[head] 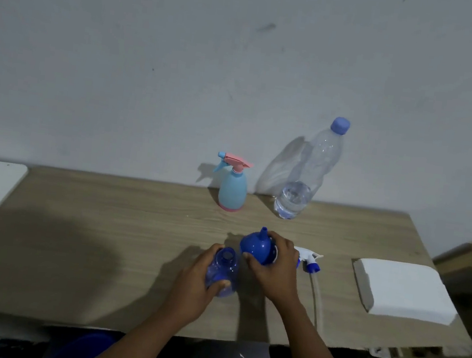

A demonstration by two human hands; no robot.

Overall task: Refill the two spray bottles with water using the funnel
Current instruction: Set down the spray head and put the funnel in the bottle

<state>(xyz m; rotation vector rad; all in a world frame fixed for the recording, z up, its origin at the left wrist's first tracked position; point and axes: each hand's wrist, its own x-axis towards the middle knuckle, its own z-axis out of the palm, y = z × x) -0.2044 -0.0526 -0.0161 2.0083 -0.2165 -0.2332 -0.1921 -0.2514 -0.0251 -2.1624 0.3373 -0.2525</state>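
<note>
The open blue bottle (222, 272) stood on the table (102, 237), with the left hand (195, 281) wrapped tight around it, and the right hand (273, 265) gripped the blue funnel (256, 245) just beside its mouth, spout up. Its white sprayer top (309, 260) lay behind the right hand, partly hidden. Farther back by the gray wall (184, 53) stood the light blue spray bottle (233, 187) and a water bottle (306, 175), with a white folded cloth (405, 289) to the right.

A single head-worn wide-angle view looks forward and down from above the near edge of the light wood-grain bench (104, 222), facing a plain grey wall (155, 50) behind it. Both forearms reach in from the bottom, close beneath the lens.
</note>
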